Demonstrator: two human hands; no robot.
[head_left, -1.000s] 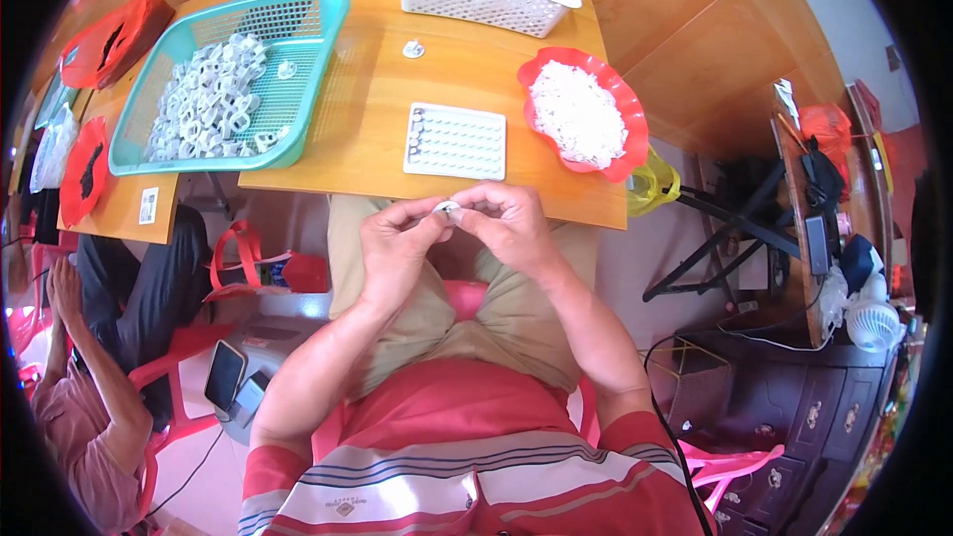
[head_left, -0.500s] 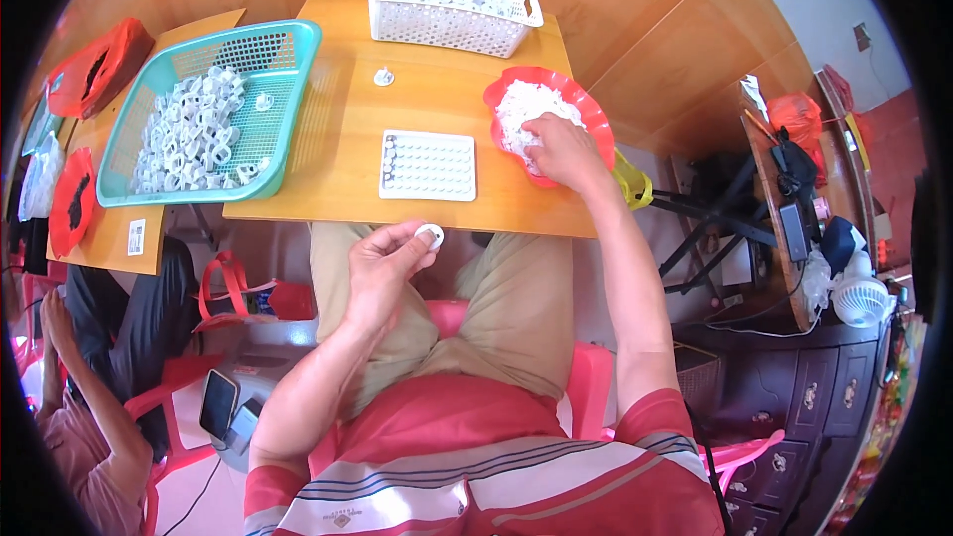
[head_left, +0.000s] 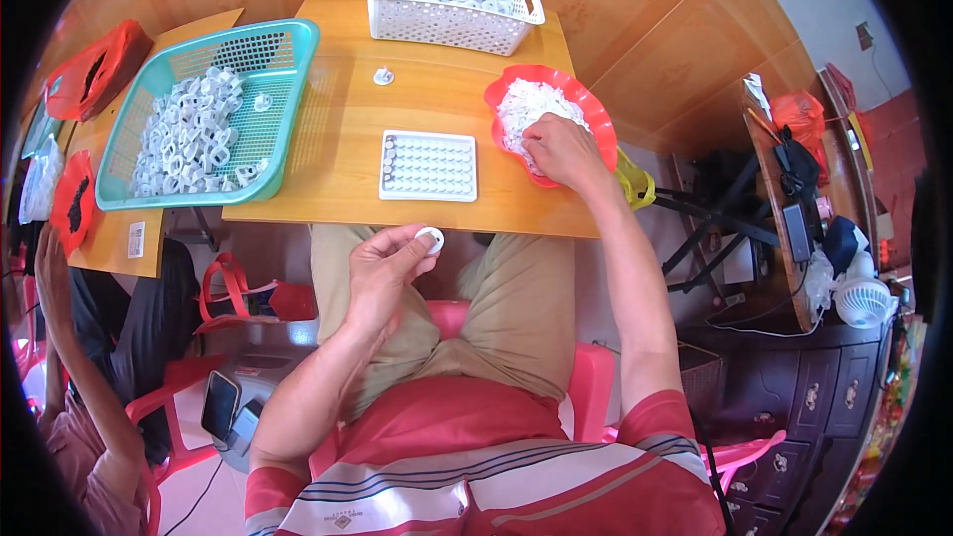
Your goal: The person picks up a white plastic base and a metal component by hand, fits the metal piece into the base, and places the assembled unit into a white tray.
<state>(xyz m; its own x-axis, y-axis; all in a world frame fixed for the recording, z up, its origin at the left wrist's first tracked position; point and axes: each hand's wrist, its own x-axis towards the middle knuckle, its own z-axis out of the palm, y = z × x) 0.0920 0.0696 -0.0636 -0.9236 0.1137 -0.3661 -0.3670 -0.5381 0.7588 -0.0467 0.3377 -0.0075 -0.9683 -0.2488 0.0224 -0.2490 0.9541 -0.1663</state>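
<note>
Left arm (head_left: 316, 379) bent, left hand (head_left: 375, 276) holds a thumb-finger pinch; right arm (head_left: 640, 303) extends forward, right hand (head_left: 568, 152) palm-down, fingers curled.

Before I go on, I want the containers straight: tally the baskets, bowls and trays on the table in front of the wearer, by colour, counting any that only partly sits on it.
White: 2 (basket, tray)
Teal: 1 (larger basket)
Red: 1 (bowl)
Total: 4
</note>
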